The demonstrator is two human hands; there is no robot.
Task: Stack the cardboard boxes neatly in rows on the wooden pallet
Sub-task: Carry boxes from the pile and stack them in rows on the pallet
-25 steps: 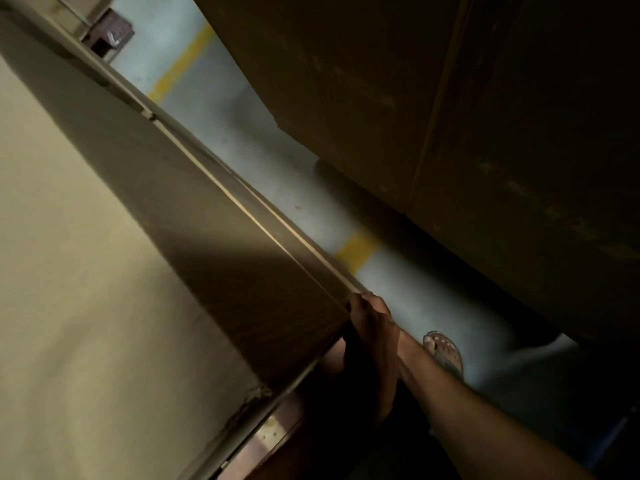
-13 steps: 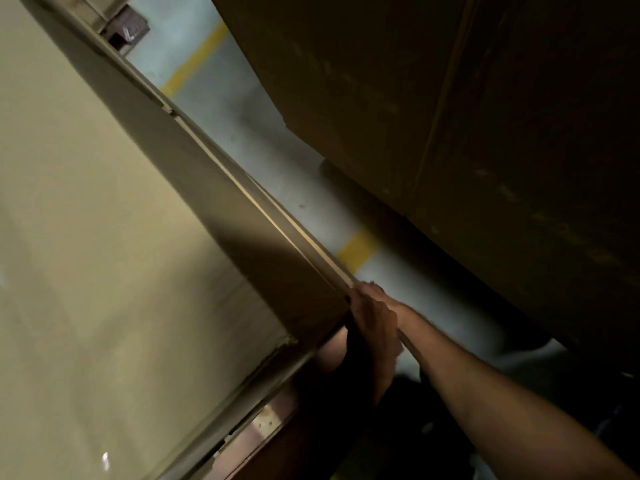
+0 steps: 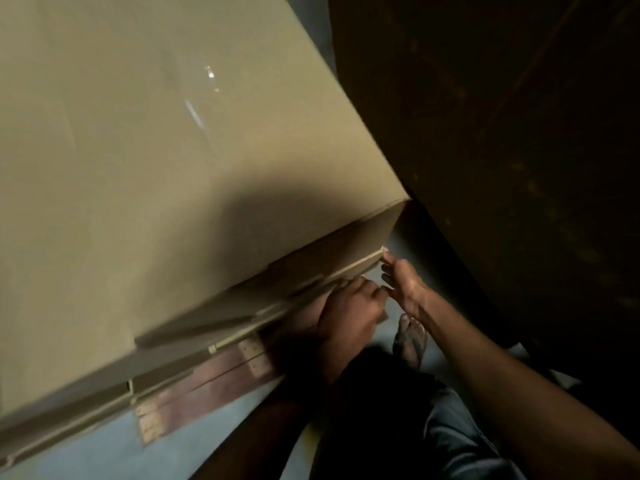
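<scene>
A large tan cardboard box [image 3: 173, 168] fills the left of the view, tilted, its lower edge over the reddish boards of the wooden pallet [image 3: 214, 374] and close beside a dark stack of boxes [image 3: 502, 150] on the right. The right hand [image 3: 407, 284] touches the box's bottom corner with fairly straight fingertips; the left hand [image 3: 349, 308] is at the lower edge, too blurred to tell its grip. The box looks stiff, bulky and probably heavy, best held under its bottom corners; it is closed, contents unseen.
</scene>
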